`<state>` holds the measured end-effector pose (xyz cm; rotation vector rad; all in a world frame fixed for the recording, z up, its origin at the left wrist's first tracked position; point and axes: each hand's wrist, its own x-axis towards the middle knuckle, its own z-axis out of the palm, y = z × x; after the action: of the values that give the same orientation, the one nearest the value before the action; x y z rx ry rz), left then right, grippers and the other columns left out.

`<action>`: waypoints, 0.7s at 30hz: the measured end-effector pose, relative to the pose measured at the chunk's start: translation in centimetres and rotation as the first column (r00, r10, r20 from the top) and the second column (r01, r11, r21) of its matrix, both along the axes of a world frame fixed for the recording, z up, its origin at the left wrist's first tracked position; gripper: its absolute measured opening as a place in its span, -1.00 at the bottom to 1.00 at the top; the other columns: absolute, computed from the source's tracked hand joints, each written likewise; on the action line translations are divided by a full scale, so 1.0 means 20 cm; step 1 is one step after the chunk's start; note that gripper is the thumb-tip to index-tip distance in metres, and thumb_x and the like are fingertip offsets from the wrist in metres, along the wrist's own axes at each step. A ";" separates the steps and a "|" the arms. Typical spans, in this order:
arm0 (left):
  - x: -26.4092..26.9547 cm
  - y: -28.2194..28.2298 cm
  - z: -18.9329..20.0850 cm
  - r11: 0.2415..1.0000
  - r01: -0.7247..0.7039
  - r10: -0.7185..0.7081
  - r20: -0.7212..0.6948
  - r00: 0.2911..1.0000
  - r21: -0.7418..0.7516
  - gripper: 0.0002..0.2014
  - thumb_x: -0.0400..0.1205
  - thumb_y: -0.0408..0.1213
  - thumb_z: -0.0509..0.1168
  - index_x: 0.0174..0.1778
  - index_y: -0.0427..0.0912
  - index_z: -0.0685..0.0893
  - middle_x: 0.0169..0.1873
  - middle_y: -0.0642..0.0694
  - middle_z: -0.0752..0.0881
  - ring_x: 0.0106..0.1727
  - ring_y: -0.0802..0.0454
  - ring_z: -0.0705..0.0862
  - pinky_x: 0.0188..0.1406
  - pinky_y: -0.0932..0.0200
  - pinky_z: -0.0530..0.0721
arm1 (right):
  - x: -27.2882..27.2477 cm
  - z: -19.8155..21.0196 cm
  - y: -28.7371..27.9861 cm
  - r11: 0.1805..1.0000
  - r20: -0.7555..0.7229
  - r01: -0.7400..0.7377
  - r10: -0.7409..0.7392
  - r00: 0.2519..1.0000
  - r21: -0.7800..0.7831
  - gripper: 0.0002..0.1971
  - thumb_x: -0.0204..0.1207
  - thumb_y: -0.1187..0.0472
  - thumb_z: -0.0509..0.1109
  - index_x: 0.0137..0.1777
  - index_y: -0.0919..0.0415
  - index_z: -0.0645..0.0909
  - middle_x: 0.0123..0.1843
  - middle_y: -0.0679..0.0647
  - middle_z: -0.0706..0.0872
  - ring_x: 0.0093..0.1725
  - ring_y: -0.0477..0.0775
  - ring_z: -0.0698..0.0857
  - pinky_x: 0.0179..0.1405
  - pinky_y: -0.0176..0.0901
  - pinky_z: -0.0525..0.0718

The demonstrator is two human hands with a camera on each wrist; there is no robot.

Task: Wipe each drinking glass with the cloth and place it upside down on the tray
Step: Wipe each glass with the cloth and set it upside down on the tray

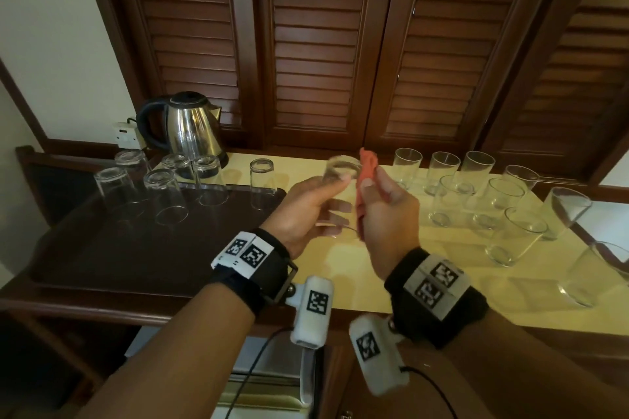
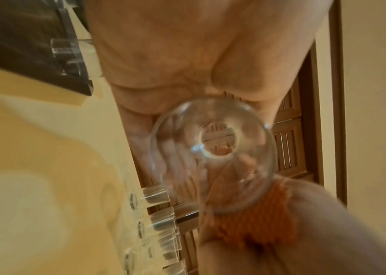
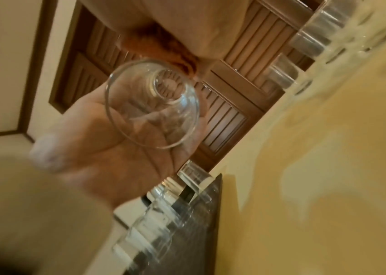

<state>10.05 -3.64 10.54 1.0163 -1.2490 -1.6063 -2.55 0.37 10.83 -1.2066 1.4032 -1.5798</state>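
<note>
My left hand (image 1: 318, 204) grips a clear drinking glass (image 1: 341, 173) above the counter, its base pointing away from me and its rim (image 2: 213, 154) towards my wrist. My right hand (image 1: 384, 204) pinches an orange cloth (image 1: 367, 168) against the glass's right side; the cloth (image 2: 253, 223) shows beside the rim, and again (image 3: 163, 46) above the glass (image 3: 153, 104) in the right wrist view. A dark brown tray (image 1: 143, 248) on the left carries several glasses upside down (image 1: 163, 194). Several upright glasses (image 1: 490, 194) stand on the yellow counter to the right.
A steel electric kettle (image 1: 190, 129) stands behind the tray, next to a wall socket (image 1: 124, 135). Brown louvred doors (image 1: 340, 44) rise behind the yellow counter (image 1: 357, 269). One upright glass (image 1: 592, 275) stands near the counter's right front edge.
</note>
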 end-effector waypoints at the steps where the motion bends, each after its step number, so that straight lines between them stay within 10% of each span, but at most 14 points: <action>1: 0.00 -0.01 0.00 0.999 -0.047 0.047 -0.008 0.999 -0.018 -0.58 0.69 0.25 0.37 0.26 0.02 0.78 0.13 -0.23 0.81 0.05 -0.15 0.78 0.01 -0.03 0.73 | 0.02 -0.01 0.03 0.998 -0.054 -0.048 0.046 0.997 -0.028 -0.59 0.80 0.17 0.23 0.58 -0.18 0.46 -0.22 -0.01 0.70 -0.32 0.02 0.66 -0.34 -0.13 0.69; 4: -0.01 0.01 0.00 0.998 -0.052 0.052 0.001 0.999 0.022 -0.58 0.79 0.23 0.21 0.34 0.00 0.67 0.11 -0.26 0.80 0.10 -0.18 0.79 0.10 -0.08 0.76 | 0.03 -0.03 0.08 0.993 -0.075 -0.113 0.112 0.991 -0.009 -0.56 0.81 0.19 0.20 0.63 -0.17 0.38 -0.29 0.14 0.71 -0.49 0.05 0.66 -0.55 -0.16 0.66; 7: -0.03 0.03 -0.03 1.000 0.010 -0.011 0.057 0.998 0.005 -0.63 0.80 0.08 0.30 0.36 -0.12 0.66 0.09 -0.28 0.78 -0.03 -0.12 0.78 -0.06 0.03 0.73 | -0.04 -0.02 0.01 0.999 0.035 -0.006 0.005 0.999 0.048 -0.59 0.80 0.18 0.24 0.61 -0.04 0.48 -0.18 -0.09 0.71 -0.23 -0.03 0.75 -0.30 -0.14 0.69; 11: -0.04 0.03 -0.02 0.998 -0.062 0.062 0.021 0.998 0.019 -0.60 0.80 0.22 0.19 0.33 0.02 0.68 0.15 -0.27 0.78 0.08 -0.17 0.79 0.07 -0.10 0.76 | 0.02 -0.03 0.10 0.992 -0.081 -0.123 0.122 0.989 -0.006 -0.57 0.81 0.19 0.21 0.60 -0.21 0.39 -0.24 0.10 0.73 -0.53 -0.04 0.63 -0.57 -0.21 0.64; 15: -0.06 0.04 -0.03 1.000 0.002 -0.002 0.087 0.996 -0.009 -0.58 0.76 0.10 0.36 0.39 -0.13 0.63 0.07 -0.23 0.76 -0.10 -0.10 0.78 -0.09 0.02 0.73 | -0.05 0.00 0.02 0.999 0.050 0.003 -0.006 0.999 0.045 -0.63 0.79 0.18 0.25 0.54 -0.14 0.55 -0.23 -0.10 0.77 -0.35 -0.13 0.67 -0.32 -0.15 0.71; 18: -0.04 0.03 -0.01 0.996 -0.094 0.094 0.025 0.995 -0.004 -0.48 0.71 0.30 0.32 0.37 -0.04 0.67 0.14 -0.24 0.76 -0.01 -0.12 0.78 -0.01 -0.04 0.77 | 0.03 0.01 0.10 0.993 -0.046 -0.116 0.116 0.992 -0.009 -0.58 0.80 0.18 0.22 0.59 -0.23 0.43 -0.37 -0.04 0.72 -0.57 -0.04 0.59 -0.62 -0.19 0.61; 21: -0.02 0.05 0.00 0.998 0.031 -0.033 0.047 0.998 0.052 -0.63 0.81 0.12 0.26 0.36 -0.07 0.62 0.04 -0.23 0.71 -0.14 -0.09 0.78 -0.10 -0.01 0.74 | -0.02 0.00 0.06 0.999 -0.012 -0.033 0.034 0.999 0.021 -0.60 0.80 0.19 0.23 0.59 -0.10 0.49 -0.32 -0.19 0.75 -0.37 -0.08 0.73 -0.45 -0.20 0.66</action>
<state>9.73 -2.72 10.55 1.0769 -1.2677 -1.6544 -2.90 1.56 10.77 -1.2232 1.3965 -1.5342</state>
